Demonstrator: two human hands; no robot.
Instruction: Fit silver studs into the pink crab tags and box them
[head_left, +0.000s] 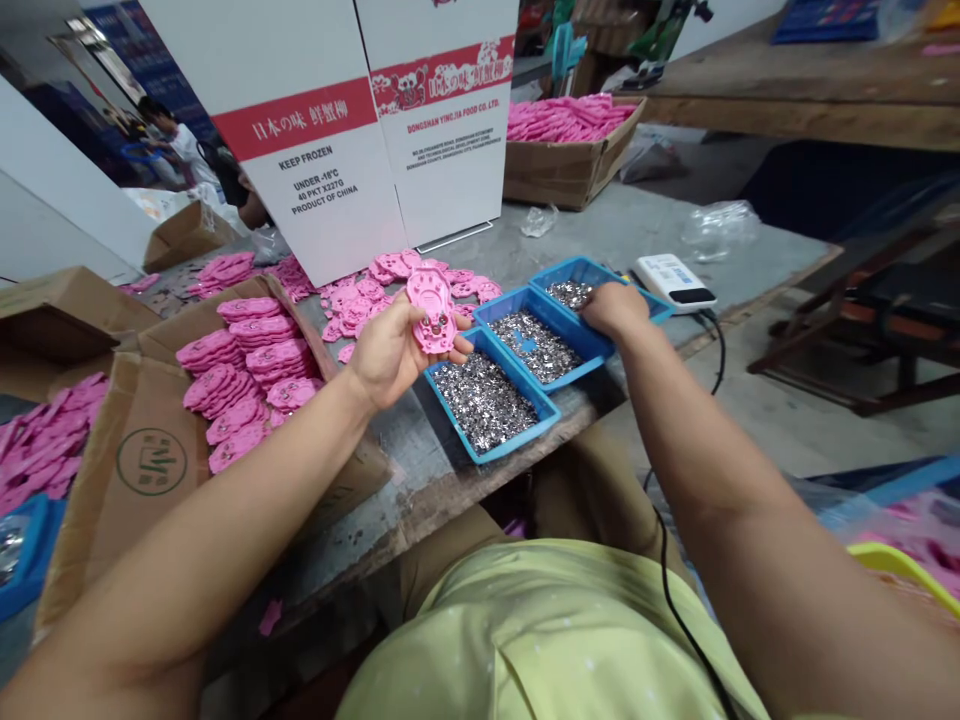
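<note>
My left hand (394,350) is closed round a flat pink plastic piece (431,308), held palm-up above the grey table with small metal parts on its face. My right hand (613,308) reaches into the farthest of three blue trays (600,275). Its fingers curl down among small silvery metal parts (566,293), and what they pinch is hidden. The middle blue tray (499,310) and the near blue tray (544,415) hold heaps of the same shiny bits.
A cardboard box (142,450) of stacked pink pieces lies left of me. Loose pink pieces (360,290) lie before a big white carton (360,130). Another box (570,165) of pink pieces stands behind. A white device (675,282) with a black cable sits right of the trays. A person sits far left.
</note>
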